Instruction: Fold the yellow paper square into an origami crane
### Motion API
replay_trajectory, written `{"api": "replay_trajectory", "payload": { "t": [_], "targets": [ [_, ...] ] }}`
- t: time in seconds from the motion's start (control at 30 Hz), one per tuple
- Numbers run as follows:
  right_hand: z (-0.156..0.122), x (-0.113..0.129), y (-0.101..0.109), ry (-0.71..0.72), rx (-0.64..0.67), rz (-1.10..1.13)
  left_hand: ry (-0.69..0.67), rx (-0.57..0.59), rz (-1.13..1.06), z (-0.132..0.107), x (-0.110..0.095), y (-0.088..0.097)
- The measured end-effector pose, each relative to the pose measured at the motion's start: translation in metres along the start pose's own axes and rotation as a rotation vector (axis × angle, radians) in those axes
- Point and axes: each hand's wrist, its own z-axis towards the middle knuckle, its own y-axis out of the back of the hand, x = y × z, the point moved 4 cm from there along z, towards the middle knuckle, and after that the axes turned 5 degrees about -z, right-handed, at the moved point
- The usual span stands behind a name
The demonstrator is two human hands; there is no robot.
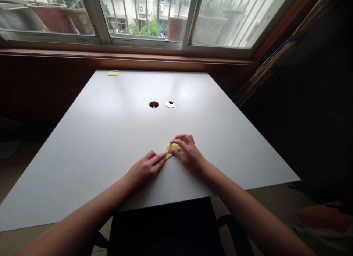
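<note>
A small piece of folded yellow paper [172,148] lies on the white table [124,131], between my two hands near the front edge. My left hand [150,164] rests on the table with its fingers together, the tips pressing the paper's left end. Curled over the paper's right part, my right hand [189,151] grips it between thumb and fingers. Creases show on the paper's upper face. Its right end is partly hidden by my right fingers.
A yellow paper pad [113,73] lies at the table's far left edge. Toward the back are a round cable hole [153,105] and a white round cover [170,104]. Beyond stands a window [146,17]; a dark curtain [275,61] hangs at the right.
</note>
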Motion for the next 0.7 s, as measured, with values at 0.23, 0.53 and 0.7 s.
{"api": "replay_trajectory", "payload": {
  "t": [0.23, 0.53, 0.7],
  "targets": [
    [-0.008, 0.007, -0.006, -0.141, 0.065, 0.185, 0.004, -0.008, -0.009, 0.002, -0.004, 0.002],
    [0.005, 0.010, -0.004, -0.339, 0.059, 0.260, -0.017, -0.011, 0.011, 0.001, -0.004, 0.000],
    [0.014, 0.009, -0.008, -0.413, 0.075, 0.257, -0.025, -0.038, -0.010, 0.000, -0.004, -0.001]
  ]
}}
